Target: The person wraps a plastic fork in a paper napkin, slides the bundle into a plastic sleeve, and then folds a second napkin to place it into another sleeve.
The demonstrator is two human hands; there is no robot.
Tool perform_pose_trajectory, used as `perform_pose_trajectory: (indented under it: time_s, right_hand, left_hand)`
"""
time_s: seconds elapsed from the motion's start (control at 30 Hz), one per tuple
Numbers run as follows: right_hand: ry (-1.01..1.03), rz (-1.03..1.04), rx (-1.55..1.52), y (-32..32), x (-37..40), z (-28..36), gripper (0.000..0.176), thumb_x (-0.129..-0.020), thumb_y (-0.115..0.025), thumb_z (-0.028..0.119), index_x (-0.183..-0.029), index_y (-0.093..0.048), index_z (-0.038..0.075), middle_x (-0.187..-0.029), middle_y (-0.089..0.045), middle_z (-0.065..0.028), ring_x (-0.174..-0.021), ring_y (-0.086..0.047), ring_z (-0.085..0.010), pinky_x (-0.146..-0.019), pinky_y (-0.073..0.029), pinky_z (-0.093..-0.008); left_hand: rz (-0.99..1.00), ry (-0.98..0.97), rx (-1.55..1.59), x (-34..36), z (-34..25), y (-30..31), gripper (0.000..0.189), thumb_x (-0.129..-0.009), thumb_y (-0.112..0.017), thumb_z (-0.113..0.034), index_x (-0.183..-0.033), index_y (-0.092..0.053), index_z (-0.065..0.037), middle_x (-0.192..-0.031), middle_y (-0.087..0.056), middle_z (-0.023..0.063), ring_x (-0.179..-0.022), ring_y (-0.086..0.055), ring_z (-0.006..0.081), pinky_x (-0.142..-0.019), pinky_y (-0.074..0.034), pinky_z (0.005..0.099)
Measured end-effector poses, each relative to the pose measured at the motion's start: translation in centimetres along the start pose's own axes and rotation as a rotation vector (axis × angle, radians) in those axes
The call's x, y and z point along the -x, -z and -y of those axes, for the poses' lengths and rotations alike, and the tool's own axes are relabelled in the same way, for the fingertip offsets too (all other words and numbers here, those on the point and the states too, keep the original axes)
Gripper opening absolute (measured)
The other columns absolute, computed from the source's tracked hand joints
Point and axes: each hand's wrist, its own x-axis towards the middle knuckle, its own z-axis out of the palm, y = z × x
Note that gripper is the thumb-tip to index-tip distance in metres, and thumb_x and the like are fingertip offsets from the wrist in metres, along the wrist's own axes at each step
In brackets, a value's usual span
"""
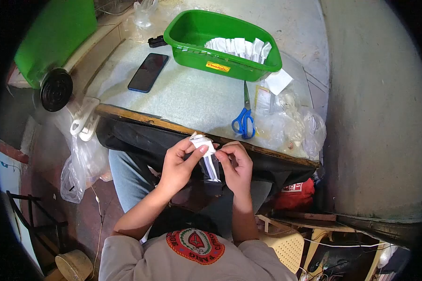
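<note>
In front of my lap, just off the table's front edge, I hold a clear plastic cutlery packet (213,171) that hangs downward, with white strips showing inside. At its top is a folded white napkin (203,145). My left hand (180,161) is closed, its thumb pressed on the napkin. My right hand (235,165) pinches the packet's upper right edge between thumb and fingers. Exactly which utensils are inside cannot be made out. On the table beyond lie blue-handled scissors (244,122), and a green basin (192,55) holds several similar white packets (241,47).
A dark phone (148,72) lies on the table (192,98) left of the basin. Clear plastic bags (293,124) with white plastic cutlery sit at the right, near a white napkin square (278,82). The wooden table edge (140,118) runs just beyond my hands. A wall (375,107) stands at the right.
</note>
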Motion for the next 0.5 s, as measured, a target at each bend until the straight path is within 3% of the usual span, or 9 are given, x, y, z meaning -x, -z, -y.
perform_pose_trajectory:
  time_s: [0.23, 0.3, 0.37, 0.43, 0.5]
  right_hand:
    - [-0.035, -0.064, -0.109, -0.4, 0.8, -0.4, 0.008, -0.088, -0.064, -0.005, -0.093, -0.059, -0.001, -0.093, -0.058, -0.0061, -0.082, -0.056, -0.011, -0.071, -0.044, -0.0223]
    - [-0.086, -0.196, -0.137, -0.5, 1.1, -0.1, 0.01, -0.089, -0.064, -0.005, -0.096, -0.058, -0.001, -0.096, -0.057, -0.0056, -0.084, -0.056, -0.0099, -0.074, -0.045, -0.022]
    - [-0.061, -0.244, -0.088, -0.5, 1.0, 0.8, 0.011, -0.086, -0.068, -0.004, -0.093, -0.06, 0.0, -0.094, -0.058, -0.0067, -0.082, -0.058, -0.0123, -0.073, -0.047, -0.0236]
    - [0.131, -0.049, 0.271, -0.1, 0.6, 2.3, 0.013, -0.082, -0.071, -0.003, -0.091, -0.062, 0.0, -0.093, -0.059, -0.0088, -0.08, -0.061, -0.0164, -0.07, -0.05, -0.0267]
    - [0.135, -0.052, 0.297, -0.5, 0.6, 2.6, 0.014, -0.08, -0.073, -0.002, -0.089, -0.063, 0.001, -0.092, -0.06, -0.0104, -0.078, -0.062, -0.0195, -0.066, -0.051, -0.0286]
  left_hand:
    - [-0.031, -0.035, -0.036, 0.1, -0.3, -0.4, 0.017, -0.097, -0.061, -0.008, -0.108, -0.066, 0.004, -0.104, -0.072, 0.0097, -0.096, -0.063, 0.0093, -0.088, -0.047, 0.0248]
    - [-0.041, -0.019, -0.038, 0.1, -0.3, 0.0, 0.017, -0.097, -0.06, -0.007, -0.108, -0.065, 0.004, -0.104, -0.072, 0.0098, -0.096, -0.063, 0.0094, -0.088, -0.047, 0.0249]
    - [-0.049, -0.003, -0.041, 0.1, -0.3, 0.0, 0.017, -0.097, -0.06, -0.007, -0.108, -0.065, 0.004, -0.103, -0.072, 0.0098, -0.096, -0.063, 0.0095, -0.088, -0.047, 0.025]
    - [-0.04, -0.021, 0.001, 0.2, -0.2, -0.2, 0.017, -0.097, -0.061, -0.007, -0.108, -0.065, 0.005, -0.104, -0.072, 0.0102, -0.096, -0.064, 0.0097, -0.088, -0.048, 0.025]
    - [-0.032, -0.019, -0.018, 0.4, -0.2, -0.4, 0.017, -0.097, -0.061, -0.007, -0.108, -0.064, 0.005, -0.104, -0.072, 0.0101, -0.096, -0.064, 0.0097, -0.088, -0.048, 0.0249]
